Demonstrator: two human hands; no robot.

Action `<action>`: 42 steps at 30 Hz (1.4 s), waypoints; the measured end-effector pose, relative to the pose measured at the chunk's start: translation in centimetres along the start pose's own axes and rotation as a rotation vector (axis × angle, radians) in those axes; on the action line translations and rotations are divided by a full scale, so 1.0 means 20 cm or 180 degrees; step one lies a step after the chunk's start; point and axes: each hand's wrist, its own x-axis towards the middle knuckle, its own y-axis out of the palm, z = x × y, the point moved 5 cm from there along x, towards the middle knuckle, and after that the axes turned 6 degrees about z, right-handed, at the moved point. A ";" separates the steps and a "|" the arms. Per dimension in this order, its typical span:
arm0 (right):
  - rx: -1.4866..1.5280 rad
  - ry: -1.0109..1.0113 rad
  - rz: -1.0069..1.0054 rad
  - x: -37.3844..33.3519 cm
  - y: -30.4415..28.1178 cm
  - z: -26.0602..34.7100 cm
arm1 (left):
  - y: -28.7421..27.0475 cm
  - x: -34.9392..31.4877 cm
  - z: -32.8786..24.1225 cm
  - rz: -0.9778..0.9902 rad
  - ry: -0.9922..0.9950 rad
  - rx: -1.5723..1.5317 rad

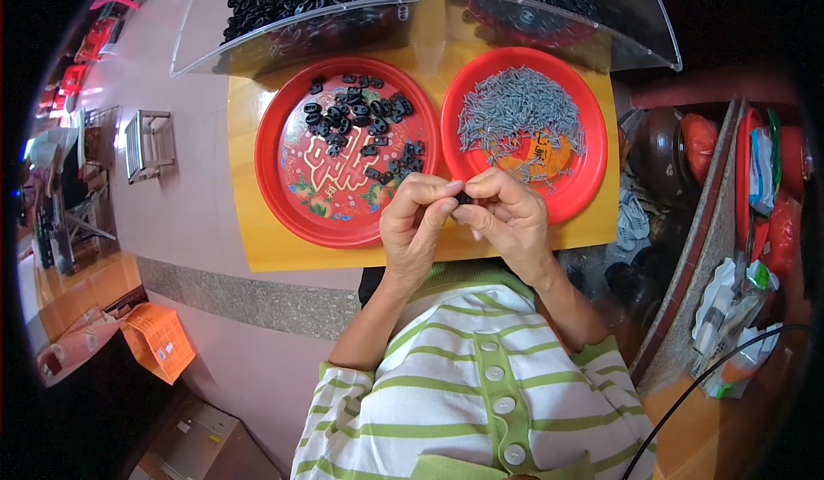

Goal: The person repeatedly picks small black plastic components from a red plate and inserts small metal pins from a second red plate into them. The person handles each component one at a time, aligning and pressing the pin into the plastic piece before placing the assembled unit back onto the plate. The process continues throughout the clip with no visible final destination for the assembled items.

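Close to my body, just over the near edges of two red round trays, my left hand (pixel 415 227) and my right hand (pixel 513 222) meet fingertip to fingertip. Between their thumbs and index fingers they pinch a small black plastic piece (pixel 463 197), mostly hidden by the fingers. The left tray (pixel 268 190) has a printed floral bottom and holds a loose scatter of black plastic pieces (pixel 348 118) with holes. In the right tray (pixel 594 141) lies a heap of small grey screw-like pins (pixel 518 106).
Both trays rest on a yellow board (pixel 245 235). Beyond them stand two clear bins (pixel 296 27) (pixel 562 6) heaped with black pieces. To the right is a low ledge (pixel 687 248) with bags and packages. An orange crate (pixel 160 343) and a small metal stool (pixel 148 145) stand to the left.
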 end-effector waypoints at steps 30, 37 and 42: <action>-0.2916 0.0093 -0.0081 0.17 -0.30 0.06 | -0.37 0.18 -0.05 -0.0562 -0.0656 0.2824; -0.3753 -0.0663 -0.0094 0.09 -0.24 0.02 | -0.35 0.16 -0.08 -0.0426 -0.0434 0.3202; -0.4148 -0.0776 0.0098 0.10 -0.22 0.02 | -0.34 0.14 -0.10 -0.0292 -0.0394 0.3260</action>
